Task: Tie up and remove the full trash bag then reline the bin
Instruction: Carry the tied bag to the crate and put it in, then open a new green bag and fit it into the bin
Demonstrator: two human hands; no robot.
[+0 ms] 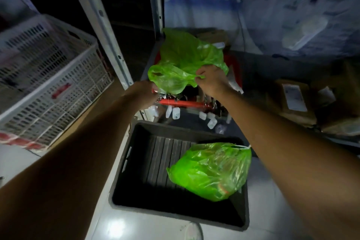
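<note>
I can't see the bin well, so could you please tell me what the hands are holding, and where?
Both hands, left and right, grip the empty green bag by its near edge.

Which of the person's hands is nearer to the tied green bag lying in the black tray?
Right. The right hand grips the loose green bag almost straight above the tied green bag; the left hand grips that loose bag's other edge, further left.

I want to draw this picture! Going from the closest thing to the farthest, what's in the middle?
Black tub with the tied full green bag inside → small white tags hanging from the red bin's rim → empty green bag held by both hands.
</note>
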